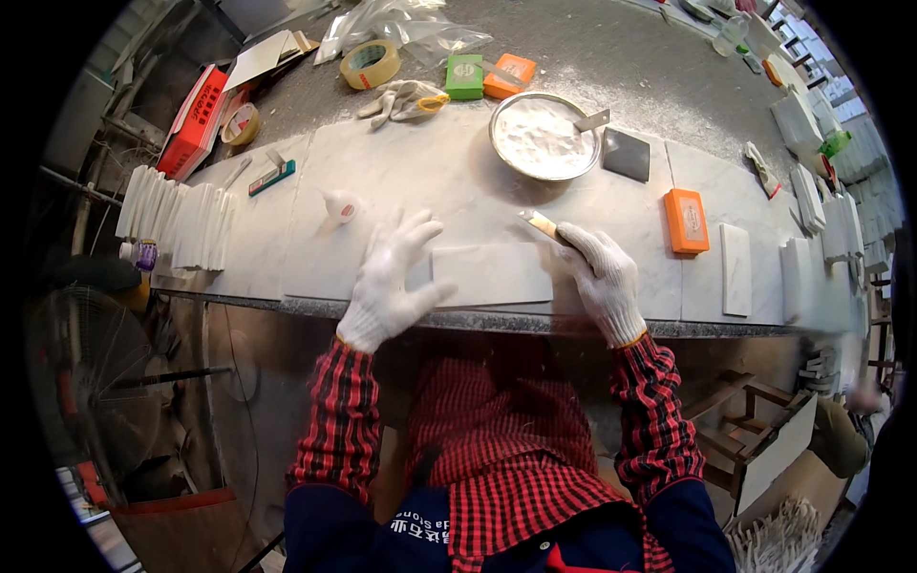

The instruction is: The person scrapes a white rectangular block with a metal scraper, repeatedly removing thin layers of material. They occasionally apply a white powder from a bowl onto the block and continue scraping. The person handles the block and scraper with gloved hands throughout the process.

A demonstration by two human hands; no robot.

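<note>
Left hand (387,282), fingers spread flat, pins the tile (492,274) to the surface (401,172) while right hand (602,277) grips a scraper (541,223) at its corner.

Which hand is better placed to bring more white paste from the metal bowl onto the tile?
Probably the right hand: it already holds the small scraper, and the metal bowl lies just beyond it. The left hand rests flat on the white tile's left end, steadying it.
</note>
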